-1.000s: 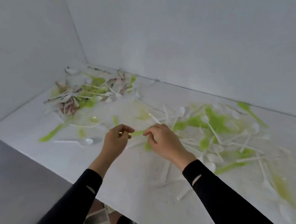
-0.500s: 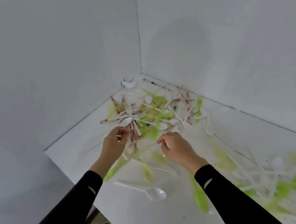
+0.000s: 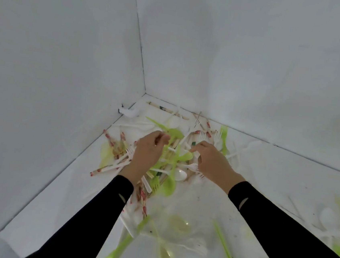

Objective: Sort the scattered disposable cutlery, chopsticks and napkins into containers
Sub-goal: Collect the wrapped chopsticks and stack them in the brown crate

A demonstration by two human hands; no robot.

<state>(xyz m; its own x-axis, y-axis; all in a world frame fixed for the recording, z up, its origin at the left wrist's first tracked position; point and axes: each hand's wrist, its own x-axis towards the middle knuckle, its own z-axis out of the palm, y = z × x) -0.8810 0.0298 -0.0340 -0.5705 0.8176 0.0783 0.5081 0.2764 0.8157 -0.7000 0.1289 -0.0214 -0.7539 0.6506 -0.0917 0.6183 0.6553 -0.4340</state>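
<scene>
A heap of disposable cutlery point(image 3: 174, 163) fills the corner of the white surface: green and white forks and spoons mixed with chopsticks in red-printed wrappers point(image 3: 108, 166). Both my hands are over this heap. My left hand point(image 3: 147, 151) hovers with curled fingers beside a green spoon point(image 3: 174, 133); whether it holds anything is hidden. My right hand point(image 3: 213, 164) pinches a white utensil point(image 3: 197, 154) between thumb and fingers. A white fork point(image 3: 190, 167) and a white spoon point(image 3: 180, 175) lie just below the right hand.
White walls meet in a corner point(image 3: 144, 93) behind the heap. A crumpled white napkin point(image 3: 130, 112) sits against the left wall. Blurred near me are a clear yellowish spoon point(image 3: 165, 254) and a green knife point(image 3: 226, 246). More cutlery point(image 3: 329, 219) lies scattered at the right.
My view swung left from the middle scatter to the corner heap. Both hands moved forward over the heap, and the right hand now pinches a white utensil.
</scene>
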